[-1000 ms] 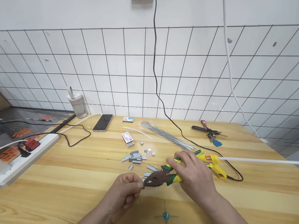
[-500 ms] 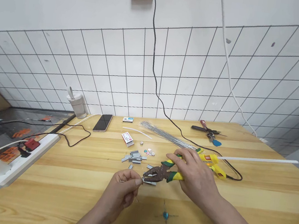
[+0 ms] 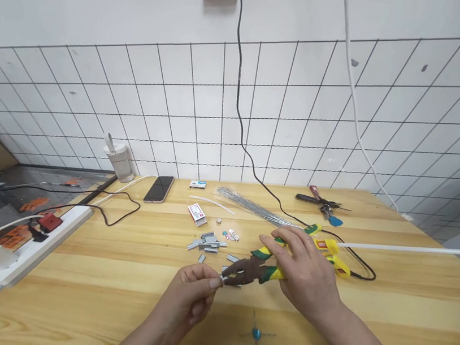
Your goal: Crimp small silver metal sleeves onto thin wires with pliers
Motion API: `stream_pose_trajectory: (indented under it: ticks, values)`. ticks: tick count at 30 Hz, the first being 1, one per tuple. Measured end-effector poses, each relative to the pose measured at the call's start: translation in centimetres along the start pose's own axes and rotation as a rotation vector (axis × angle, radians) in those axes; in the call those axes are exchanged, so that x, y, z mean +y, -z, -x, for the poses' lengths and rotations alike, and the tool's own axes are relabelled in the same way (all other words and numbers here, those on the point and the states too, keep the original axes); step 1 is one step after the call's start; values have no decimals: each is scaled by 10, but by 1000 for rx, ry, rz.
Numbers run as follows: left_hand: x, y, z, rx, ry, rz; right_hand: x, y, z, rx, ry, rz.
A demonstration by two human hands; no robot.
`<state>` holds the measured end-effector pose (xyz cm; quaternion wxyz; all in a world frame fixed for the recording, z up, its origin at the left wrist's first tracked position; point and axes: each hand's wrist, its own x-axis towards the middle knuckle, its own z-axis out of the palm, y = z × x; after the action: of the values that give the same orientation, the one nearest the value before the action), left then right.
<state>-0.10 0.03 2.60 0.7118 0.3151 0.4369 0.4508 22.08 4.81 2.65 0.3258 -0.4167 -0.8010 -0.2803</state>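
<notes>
My right hand (image 3: 306, 266) is wrapped round the green and yellow handles of rusty pliers (image 3: 248, 270). Their jaw tips meet the fingertips of my left hand (image 3: 193, 293), which is closed in a pinch on a thin wire; most of the wire is hidden by the fingers. Beyond the jaws lies a pile of staples (image 3: 208, 242), with a few loose ones beside the pliers. Nearer to me on the table sits a blue bead with twisted wire arms (image 3: 256, 334).
Behind the hands lie a bundle of metal wires (image 3: 255, 206), a small red and white box (image 3: 197, 215) and a phone (image 3: 159, 189). A yellow glue gun (image 3: 336, 256) with a white stick is at right. A power strip (image 3: 48, 244) runs along the left edge.
The view has shifted slightly. Both hands keep nearly the same pose, with the pliers' jaws still at my left fingertips.
</notes>
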Motion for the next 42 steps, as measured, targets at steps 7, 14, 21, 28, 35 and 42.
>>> stream_pose_trajectory:
  ticks: [7,14,21,28,35,42]
  values:
    - [-3,1,-3,-20,8,45,-1,-1,1,-20,2,-64]
    - [-3,-1,-1,5,-22,-29,-3,-5,3,-40,-41,-89]
    - [-2,-6,3,69,-77,-117,-4,-5,3,-81,-33,-93]
    - [-5,-5,2,39,-90,-86,-7,-8,6,-143,-78,-140]
    - [-8,-5,3,73,-154,-60,-13,-9,7,-265,-140,-212]
    - [-10,-6,4,120,-195,-58,-18,-9,8,-313,-202,-248]
